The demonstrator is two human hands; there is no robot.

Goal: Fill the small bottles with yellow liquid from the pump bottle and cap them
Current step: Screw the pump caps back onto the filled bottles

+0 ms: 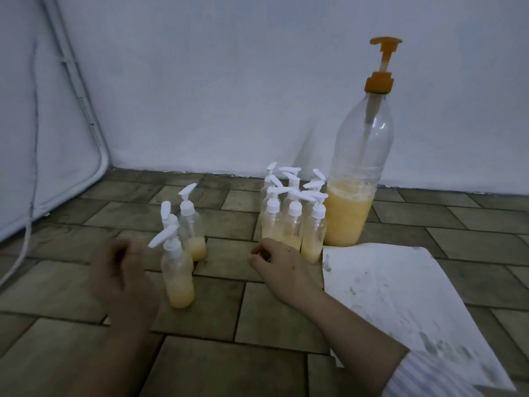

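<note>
fingers: left hand [123,277] blurred, loosely curled, holds nothing I can make out; right hand [282,265] loosely curled, resting on floor [86,287], holds nothing
left trio [183,242]: three capped small bottles just right of left hand, each part full
right cluster [294,216]: capped small bottles packed together, just beyond right hand, touching pump bottle [359,179]
pump bottle: tall, clear, orange pump, roughly a third full, right of cluster, near wall
paper [400,296]: smudged sheet, right
handling: small bottles light, stiff plastic, tip easily; probably grip body, not pump head
look: clear, white pumps, yellow liquid low
</note>
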